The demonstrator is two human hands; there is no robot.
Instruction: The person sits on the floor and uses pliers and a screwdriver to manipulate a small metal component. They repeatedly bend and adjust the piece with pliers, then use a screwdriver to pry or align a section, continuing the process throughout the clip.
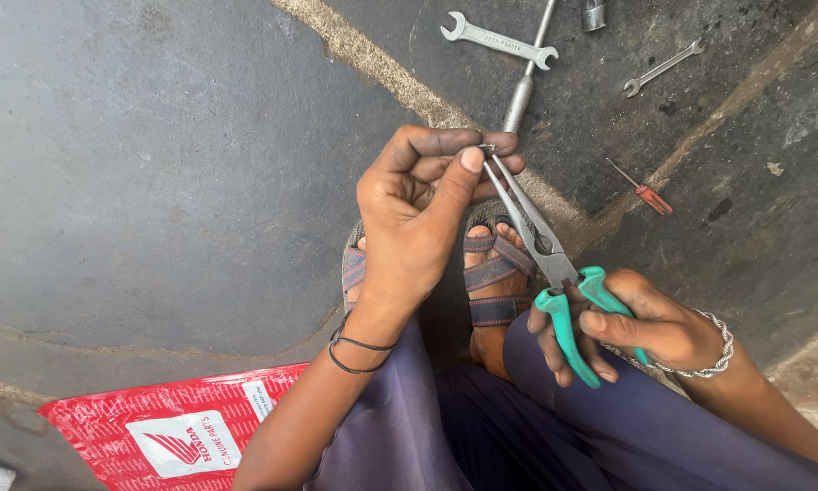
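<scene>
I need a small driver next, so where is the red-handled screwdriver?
In the head view, the red-handled screwdriver lies on the floor, upper right, below the small spanner and above the right hand.

Small part in left hand [418, 205] fingertips hidden; socket [593, 13] cut by top edge.

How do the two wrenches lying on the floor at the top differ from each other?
The left wrench looks larger and thicker; the right wrench is thinner and smaller. The left wrench slopes down to the right, while the right wrench slopes up to the right. The left wrench touches or crosses a long metal rod; the right wrench lies alone. Both are silver, open-ended and untouched.
</scene>
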